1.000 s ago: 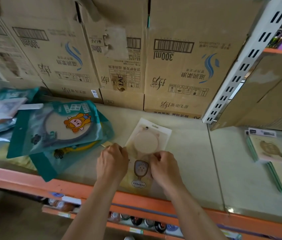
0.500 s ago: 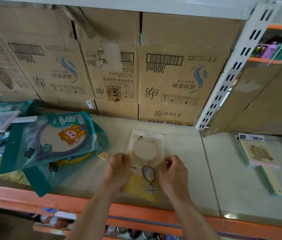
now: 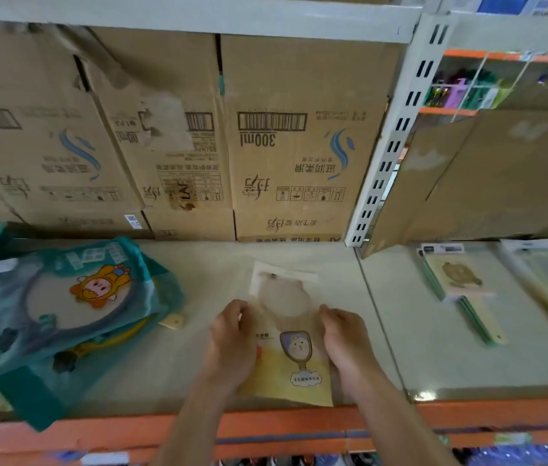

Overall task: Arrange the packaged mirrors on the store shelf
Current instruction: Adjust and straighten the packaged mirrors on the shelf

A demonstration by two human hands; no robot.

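**Q:** Status at the front edge?

**A:** Both hands work just behind the orange rail point(image 3: 266, 422). The left hand point(image 3: 232, 344) curls its fingers onto the left edge of the mirror pack point(image 3: 286, 307). The right hand point(image 3: 346, 341) grips the right edge in the same way. The pack lies flat on the shelf point(image 3: 198, 280), its lower end at the front lip.

**Q:** What has changed?

**A:** One second ago the pack sat skewed, top end to the right. It now lies nearly square to the rail. Judgement: alignment is almost complete and release is likely the next step.

**Q:** Surroundings?

**A:** Teal packs point(image 3: 74, 297) lie in a loose, overlapping pile to the left, apart from the pack. They probably need straightening next. More packs point(image 3: 457, 280) lie in the right bay. Boxes point(image 3: 299, 146) line the back.
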